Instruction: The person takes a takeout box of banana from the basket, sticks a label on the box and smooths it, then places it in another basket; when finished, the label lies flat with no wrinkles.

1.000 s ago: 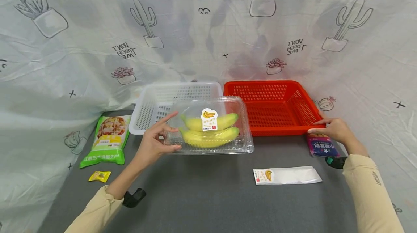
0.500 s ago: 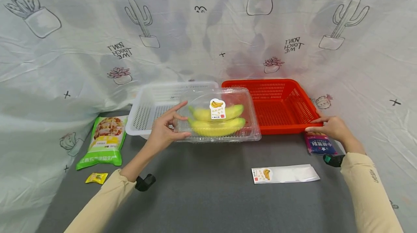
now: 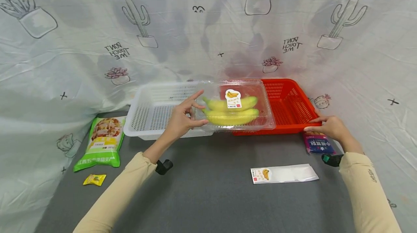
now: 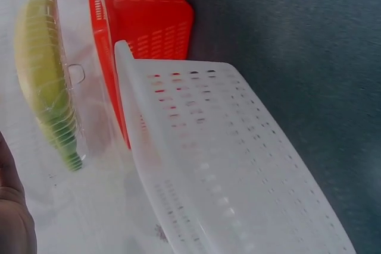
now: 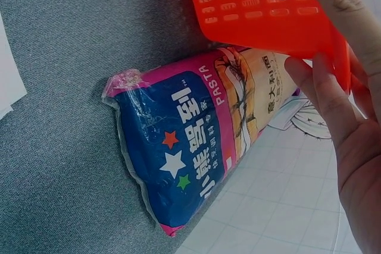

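My left hand [image 3: 183, 116] grips the left end of a clear plastic box [image 3: 265, 111] between thumb and fingers. Inside the box lie two yellow bananas [image 3: 232, 117] with green tips, and a banana label [image 3: 233, 99] is stuck on its lid. The box is held up over the red basket [image 3: 285, 108] and the right edge of the white basket [image 3: 143, 119]. My right hand [image 3: 330, 130] pinches the front right corner of the red basket's rim. In the right wrist view a blue and pink pasta packet [image 5: 178, 141] lies just below that corner.
At the left lies a green food bag [image 3: 101, 142] with a small yellow packet [image 3: 95, 179] in front. A white paper strip [image 3: 290, 173] with a banana print lies front right on the grey table [image 3: 208, 189]. A patterned curtain [image 3: 182, 26] hangs behind the baskets.
My left hand has carried the banana box to the right and further back, from in front of the baskets to over the red one. My right hand has stayed on the red basket's corner.
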A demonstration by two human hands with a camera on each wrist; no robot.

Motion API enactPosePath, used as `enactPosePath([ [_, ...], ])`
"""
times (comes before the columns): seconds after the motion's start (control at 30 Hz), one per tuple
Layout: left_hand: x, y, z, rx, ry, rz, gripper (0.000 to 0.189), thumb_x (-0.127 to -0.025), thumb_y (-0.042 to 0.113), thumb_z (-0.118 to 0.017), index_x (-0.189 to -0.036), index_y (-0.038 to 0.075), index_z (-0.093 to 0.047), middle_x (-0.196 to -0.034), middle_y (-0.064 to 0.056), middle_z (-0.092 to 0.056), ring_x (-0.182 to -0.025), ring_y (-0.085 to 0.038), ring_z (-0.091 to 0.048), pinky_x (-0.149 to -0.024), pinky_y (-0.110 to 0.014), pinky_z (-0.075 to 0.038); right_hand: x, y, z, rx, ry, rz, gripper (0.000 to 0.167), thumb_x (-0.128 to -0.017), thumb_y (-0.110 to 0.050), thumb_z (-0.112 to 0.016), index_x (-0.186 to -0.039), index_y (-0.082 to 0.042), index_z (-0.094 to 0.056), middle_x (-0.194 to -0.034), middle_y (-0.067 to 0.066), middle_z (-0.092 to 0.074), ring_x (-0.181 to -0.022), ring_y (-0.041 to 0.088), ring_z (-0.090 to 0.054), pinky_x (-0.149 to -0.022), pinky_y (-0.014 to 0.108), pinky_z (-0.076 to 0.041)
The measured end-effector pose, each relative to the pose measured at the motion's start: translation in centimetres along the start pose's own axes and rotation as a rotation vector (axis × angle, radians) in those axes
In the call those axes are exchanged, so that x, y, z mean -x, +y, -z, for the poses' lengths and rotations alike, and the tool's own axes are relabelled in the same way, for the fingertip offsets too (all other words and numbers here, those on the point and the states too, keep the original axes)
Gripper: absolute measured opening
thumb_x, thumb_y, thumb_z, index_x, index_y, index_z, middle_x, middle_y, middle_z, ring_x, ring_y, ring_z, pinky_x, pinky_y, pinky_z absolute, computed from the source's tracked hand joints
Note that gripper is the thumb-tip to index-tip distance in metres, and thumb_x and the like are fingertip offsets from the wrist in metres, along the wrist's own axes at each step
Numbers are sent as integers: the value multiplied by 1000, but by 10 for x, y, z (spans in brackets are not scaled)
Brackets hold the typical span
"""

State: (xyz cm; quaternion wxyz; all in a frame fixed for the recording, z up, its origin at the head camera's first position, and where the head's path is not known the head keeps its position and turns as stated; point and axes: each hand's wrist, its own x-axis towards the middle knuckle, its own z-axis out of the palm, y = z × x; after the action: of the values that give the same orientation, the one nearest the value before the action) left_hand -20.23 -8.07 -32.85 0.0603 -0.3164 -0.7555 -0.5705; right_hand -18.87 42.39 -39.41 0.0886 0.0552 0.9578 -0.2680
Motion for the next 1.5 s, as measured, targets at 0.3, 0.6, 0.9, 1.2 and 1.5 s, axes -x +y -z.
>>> enactPosePath([
  [0.3, -30, -6, -26, 3, 1, -58, 28, -74, -5, -79, -99, -7, -66, -146, -18, -42, -47, -19, -40, -48, -21, -39, 2, 2, 0, -3, 9, -16, 83, -76, -56, -74, -120, 12, -59, -146, 34, -22, -105, 45, -41, -64, 30, -48],
  [0.6, -60, -43, -63, 47, 7, -8, 31, -75, 11, -83, -99, 1, -67, -150, 2, -40, -48, -20, -38, -44, -25, -38, 2, 0, -4, 14, 19, 2, 77, -78, -52, -74, -119, 12, -59, -144, 33, -32, -106, 47, -43, -63, 30, -47],
  [0.9, -83, -56, -97, 29, 6, 31, 30, -75, 16, -84, -97, 8, -66, -150, 3, -39, -57, -15, -44, -47, -23, -36, 1, 0, -8, 1, 30, -3, 79, -77, -53, -75, -120, 12, -60, -128, 39, -47, -95, 40, -45, -62, 31, -49],
  [1.2, -92, -72, -127, -8, 2, 88, 30, -76, 17, -83, -94, 2, -64, -148, -1, -43, -71, -16, -57, -59, -23, -50, 3, 1, -7, -9, 28, -15, 80, -77, -53, -74, -122, 11, -59, -135, 37, -42, -97, 39, -46, -69, 39, -54],
  [1.5, -98, -89, -146, -100, -6, 134, 31, -74, 22, -84, -91, 5, -64, -145, -4, -47, -121, -22, -53, -82, -28, -53, 3, 0, -4, -7, 44, -30, 79, -77, -54, -75, -120, 11, -60, -139, 37, -36, -99, 41, -45, -66, 33, -50],
])
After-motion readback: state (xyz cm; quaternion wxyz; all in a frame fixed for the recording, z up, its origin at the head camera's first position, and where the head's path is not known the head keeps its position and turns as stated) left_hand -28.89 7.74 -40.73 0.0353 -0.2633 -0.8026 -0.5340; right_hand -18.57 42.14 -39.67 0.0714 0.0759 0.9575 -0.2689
